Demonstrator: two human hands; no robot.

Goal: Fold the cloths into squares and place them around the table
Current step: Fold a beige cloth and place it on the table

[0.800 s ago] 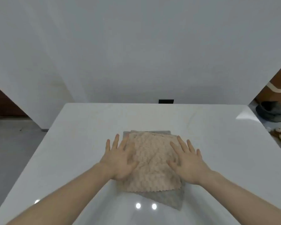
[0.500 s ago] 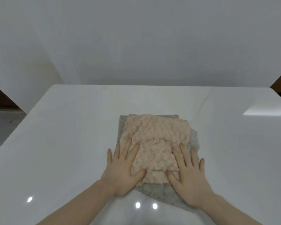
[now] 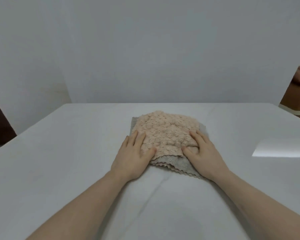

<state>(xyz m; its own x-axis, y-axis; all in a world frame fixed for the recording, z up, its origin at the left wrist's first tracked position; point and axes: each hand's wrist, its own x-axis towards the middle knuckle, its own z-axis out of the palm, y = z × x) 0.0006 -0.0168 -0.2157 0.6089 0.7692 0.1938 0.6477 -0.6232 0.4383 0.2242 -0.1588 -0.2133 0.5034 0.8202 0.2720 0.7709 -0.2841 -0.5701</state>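
A fluffy pink cloth (image 3: 164, 130) lies folded on top of a grey cloth (image 3: 178, 164) in the middle of the white table (image 3: 59, 153). The grey cloth shows along the left, right and near edges of the pink one. My left hand (image 3: 133, 155) presses on the pink cloth's near left part with its fingers laid flat and its thumb on the near edge. My right hand (image 3: 204, 151) presses on the near right part, and the cloth bunches slightly between its thumb and fingers.
A plain white wall (image 3: 145, 49) stands right behind the table's far edge. A brown piece of furniture (image 3: 298, 94) shows at the far right, beyond the table's corner. A bright reflection (image 3: 280, 149) lies on the table to the right of the cloths.
Both hands have slid back along the pink cloth toward its near edge and moved closer together. The camera has tilted, so the stack now sits higher in view.
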